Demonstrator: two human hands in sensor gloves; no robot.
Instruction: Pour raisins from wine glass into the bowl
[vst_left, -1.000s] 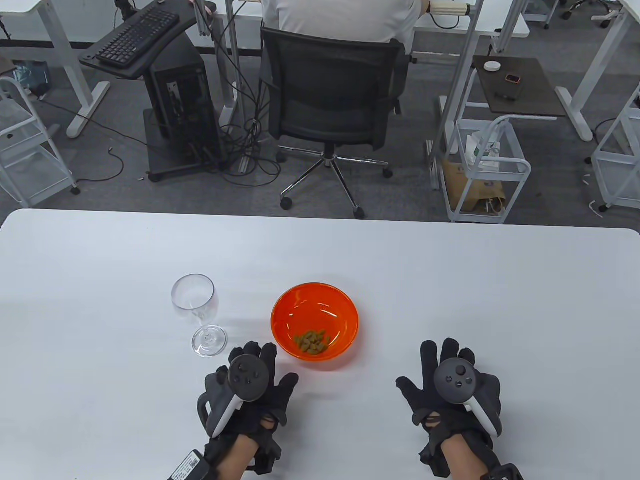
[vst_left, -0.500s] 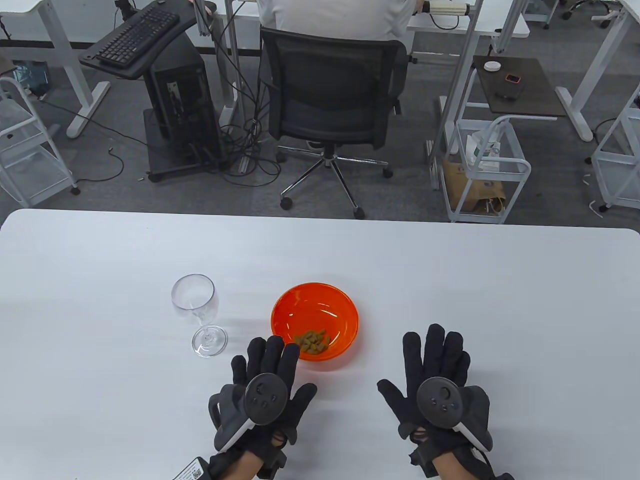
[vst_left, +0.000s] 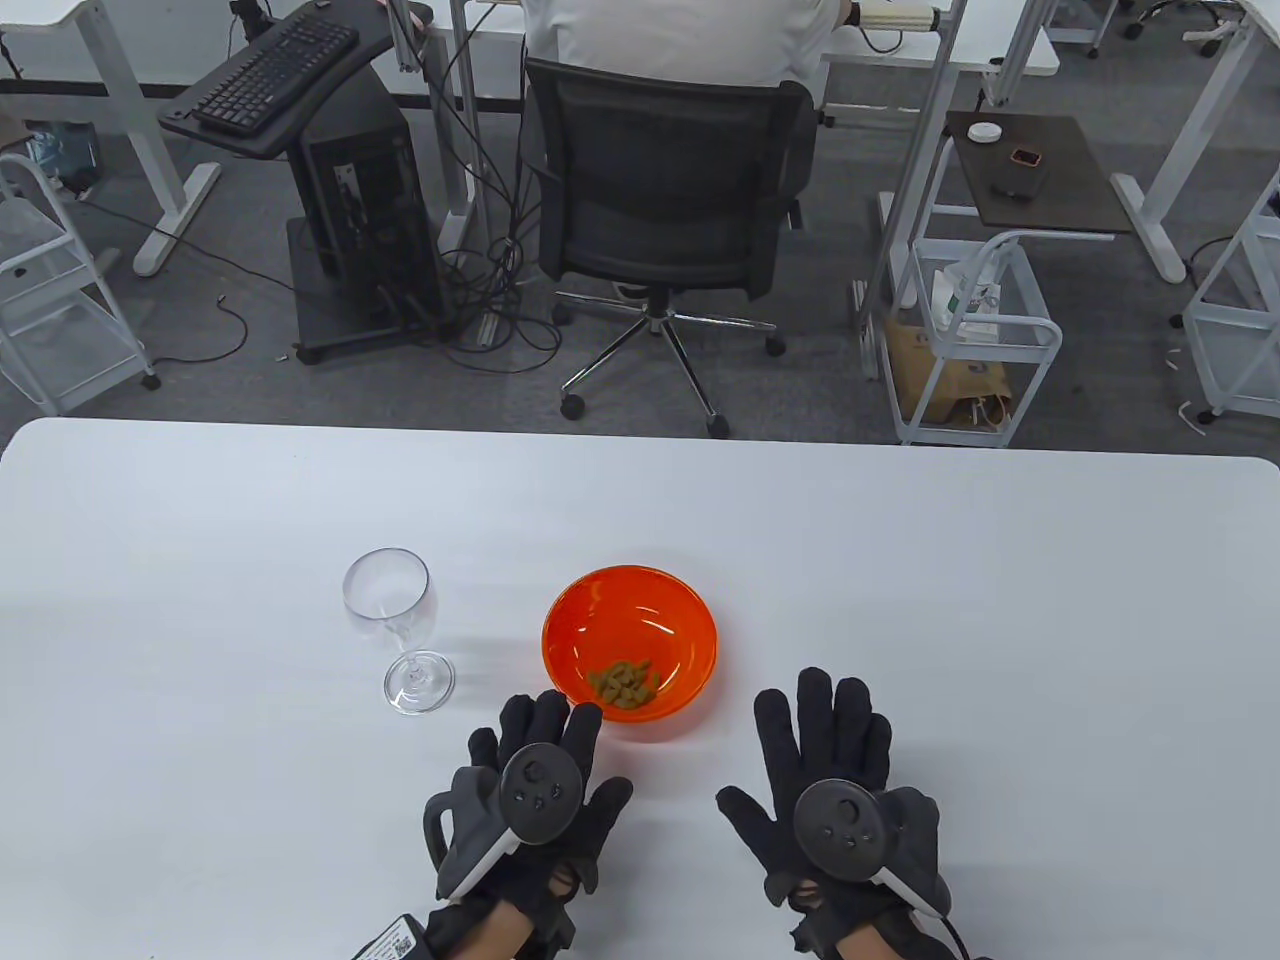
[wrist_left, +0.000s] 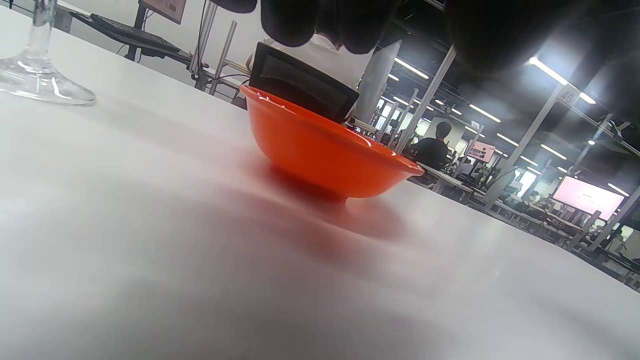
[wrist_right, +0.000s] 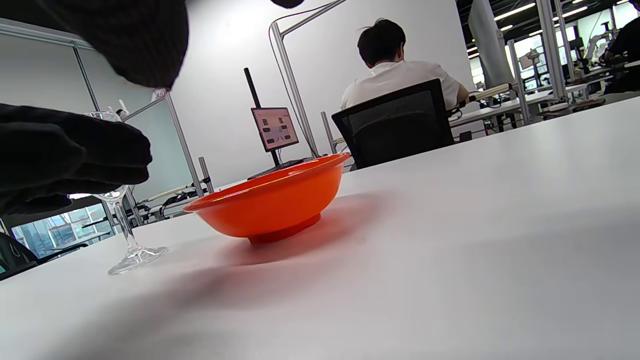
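A clear wine glass (vst_left: 392, 630) stands upright and empty on the white table, left of the bowl. The orange bowl (vst_left: 630, 610) holds a small heap of raisins (vst_left: 622, 683) near its front side. My left hand (vst_left: 535, 775) lies flat and open on the table just in front of the bowl, its fingertips at the bowl's near rim. My right hand (vst_left: 830, 770) lies flat and open, front right of the bowl, holding nothing. The bowl shows in the left wrist view (wrist_left: 325, 150) and in the right wrist view (wrist_right: 270, 200). The glass foot shows there too (wrist_left: 45, 85) (wrist_right: 135, 257).
The white table (vst_left: 900, 600) stretches wide to the left, right and behind the bowl. Beyond its far edge a person sits on a black office chair (vst_left: 665, 190) among desks and trolleys.
Both hands went from raised with curled fingers to flat with fingers spread. The right hand slid left toward the bowl. The left shifted slightly right. Glass and bowl did not move.
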